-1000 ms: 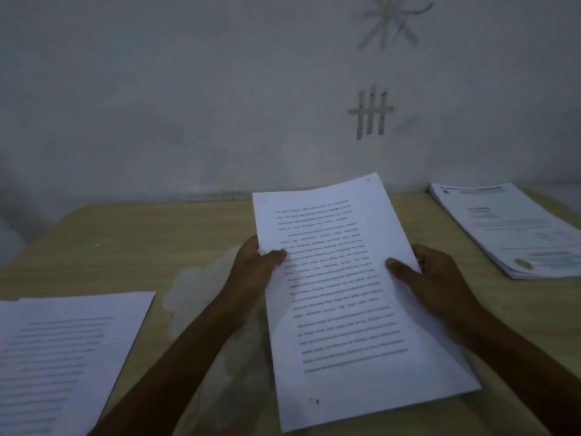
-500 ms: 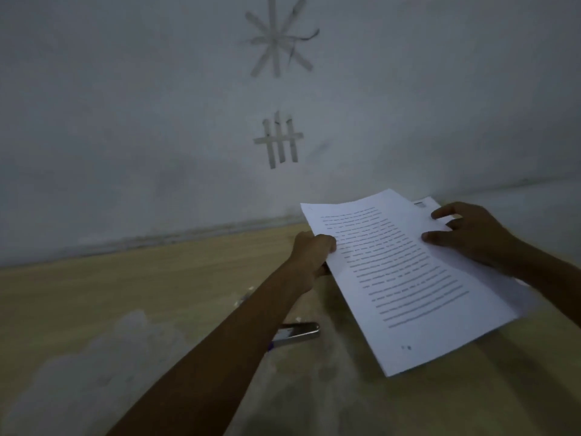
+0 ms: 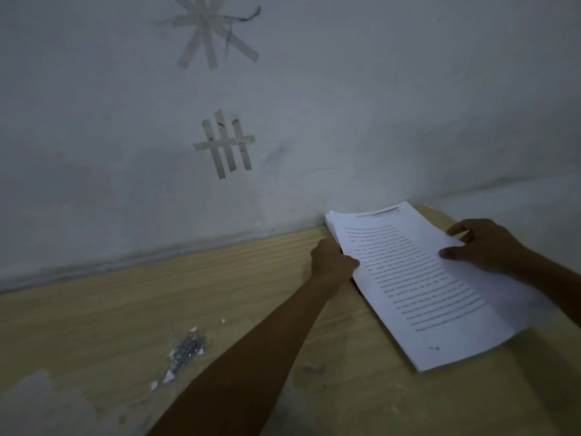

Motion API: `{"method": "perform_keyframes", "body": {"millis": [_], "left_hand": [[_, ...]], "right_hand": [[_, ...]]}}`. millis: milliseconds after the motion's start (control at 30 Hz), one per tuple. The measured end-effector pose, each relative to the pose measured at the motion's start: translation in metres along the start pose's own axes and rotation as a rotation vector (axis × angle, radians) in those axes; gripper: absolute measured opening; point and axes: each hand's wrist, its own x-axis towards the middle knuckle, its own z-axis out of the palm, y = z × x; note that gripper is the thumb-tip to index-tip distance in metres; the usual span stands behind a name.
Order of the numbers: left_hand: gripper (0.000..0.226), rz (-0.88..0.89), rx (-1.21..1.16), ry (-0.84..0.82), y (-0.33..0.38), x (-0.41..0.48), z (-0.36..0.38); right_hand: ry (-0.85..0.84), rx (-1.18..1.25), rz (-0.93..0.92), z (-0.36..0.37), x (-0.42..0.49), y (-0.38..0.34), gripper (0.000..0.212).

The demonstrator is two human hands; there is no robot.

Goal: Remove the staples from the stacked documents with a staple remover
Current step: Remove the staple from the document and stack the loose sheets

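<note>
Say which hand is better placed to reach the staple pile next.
Left, probably. The left hand grips the left edge of the papers, its forearm passing beside the staples; the right hand holds the far side.

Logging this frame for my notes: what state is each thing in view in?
document: held by both side edges, over the stack.
stack: lying flat at the table's far edge.
left hand: grips document's left edge.
right hand: holds document's right edge.
staples: loose heap on table.
tape strips: stuck on wall.
</note>
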Motion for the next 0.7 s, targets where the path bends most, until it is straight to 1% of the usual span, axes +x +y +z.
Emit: {"method": "perform_keyframes", "body": {"millis": [67, 133, 167, 233, 300, 567, 633, 700], "left_hand": [[0.017, 0.032, 0.029, 0.026, -0.001, 0.004, 0.004], [0.014, 0.062, 0.053, 0.058, 0.000, 0.006, 0.006], [0.018, 0.070, 0.065, 0.075, 0.000, 0.007, 0.007], [0.033, 0.079, 0.090, 0.108, 0.001, 0.009, 0.008], [0.041, 0.093, 0.127, 0.120, 0.000, 0.013, 0.009], [0.046, 0.074, 0.148, 0.148, 0.001, 0.023, 0.011], [0.044, 0.091, 0.153, 0.152, 0.003, 0.023, 0.011], [0.037, 0.093, 0.160, 0.139, 0.003, 0.024, 0.009]], "right_hand": [[0.001, -0.009, 0.004, 0.005, 0.004, 0.005, 0.051], [0.003, -0.019, 0.002, 0.008, 0.007, 0.007, 0.053], [0.005, -0.020, 0.002, 0.009, 0.008, 0.008, 0.053], [0.008, -0.027, 0.000, 0.011, 0.010, 0.007, 0.053], [0.019, -0.056, -0.008, 0.013, 0.011, 0.007, 0.051], [0.078, -0.084, -0.042, 0.022, 0.020, 0.010, 0.043], [0.098, -0.092, -0.037, 0.024, 0.022, 0.012, 0.043], [0.127, -0.093, -0.030, 0.028, 0.023, 0.014, 0.043]]}}
